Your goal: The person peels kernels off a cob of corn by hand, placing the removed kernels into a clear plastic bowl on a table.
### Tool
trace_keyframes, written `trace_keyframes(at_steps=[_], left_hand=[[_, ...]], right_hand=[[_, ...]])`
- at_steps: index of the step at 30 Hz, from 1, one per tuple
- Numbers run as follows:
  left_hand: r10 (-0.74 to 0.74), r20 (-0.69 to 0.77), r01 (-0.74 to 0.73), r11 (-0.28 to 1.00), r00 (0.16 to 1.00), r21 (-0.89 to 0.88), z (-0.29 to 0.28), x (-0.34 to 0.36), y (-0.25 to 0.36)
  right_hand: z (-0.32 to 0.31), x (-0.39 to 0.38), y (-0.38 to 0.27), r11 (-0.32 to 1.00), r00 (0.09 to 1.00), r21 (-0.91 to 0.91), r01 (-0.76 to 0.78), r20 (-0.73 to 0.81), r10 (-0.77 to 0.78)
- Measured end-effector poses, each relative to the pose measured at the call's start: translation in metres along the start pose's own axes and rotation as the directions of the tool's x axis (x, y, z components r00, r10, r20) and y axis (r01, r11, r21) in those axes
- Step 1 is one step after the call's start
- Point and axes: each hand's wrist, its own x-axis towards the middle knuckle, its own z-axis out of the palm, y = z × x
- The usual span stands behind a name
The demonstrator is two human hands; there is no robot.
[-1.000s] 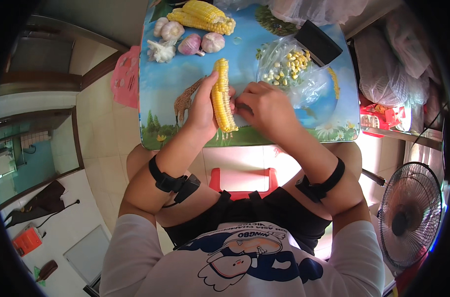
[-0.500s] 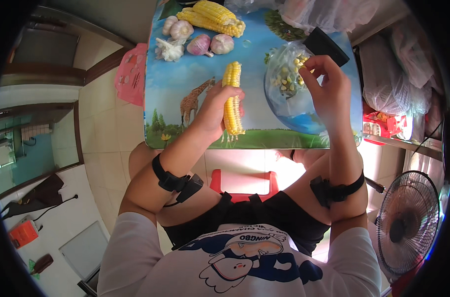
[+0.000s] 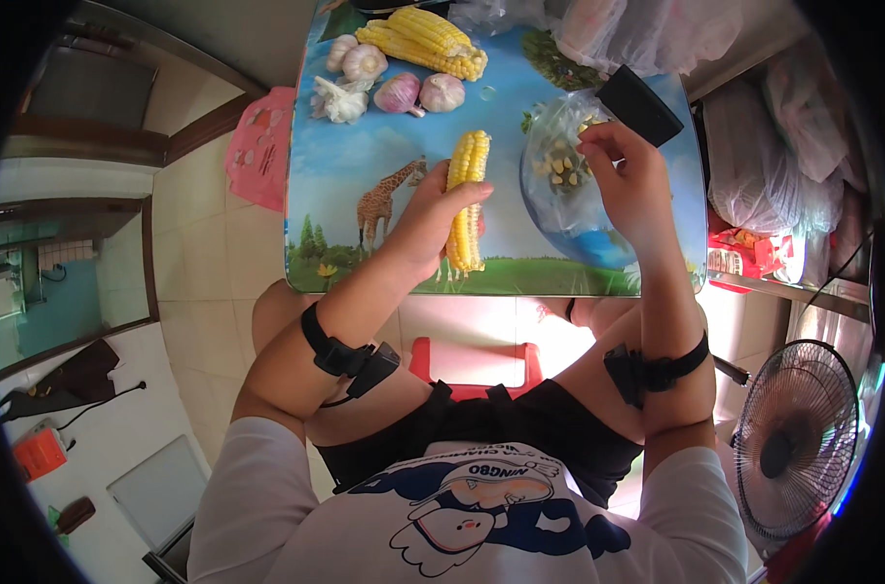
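An ear of yellow corn (image 3: 470,161) stands nearly lengthwise in my left hand (image 3: 431,216), which is wrapped round its middle with the thumb across the front. To the right, my right hand (image 3: 632,185) hangs over a clear plastic bag (image 3: 550,202), its thumb and forefinger drawn together. Whether a small piece is between these fingertips cannot be made out. Several pale yellow pieces (image 3: 563,167) lie in the bag, which rests in a round blue dish (image 3: 610,251). My right hand hides part of the bag and dish.
More corn ears (image 3: 423,44) and several garlic bulbs (image 3: 399,94) lie at the far left of the picture-printed table (image 3: 345,156). A black box-like object (image 3: 640,105) sits beyond the dish. Plastic bags (image 3: 647,34) crowd the back right; a fan (image 3: 793,438) stands right.
My right hand has shifted slightly left over the bag, its fingers curled closer together. The left hand keeps its hold on the corn. The whole view has shifted a little.
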Motion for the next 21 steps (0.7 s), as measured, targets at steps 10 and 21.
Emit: trace_keyframes(at_steps=[10, 21], left_hand=[[0.007, 0.036, -0.010, 0.997, 0.999, 0.072, 0.000, -0.002, 0.002], [0.018, 0.065, -0.026, 0.992, 0.998, 0.122, -0.005, -0.001, -0.004]], right_hand=[[0.001, -0.003, -0.018, 1.000, 0.995, -0.010, 0.025, -0.096, -0.026], [0.041, -0.029, -0.044, 0.825, 0.833, -0.121, 0.553, 0.034, -0.553]])
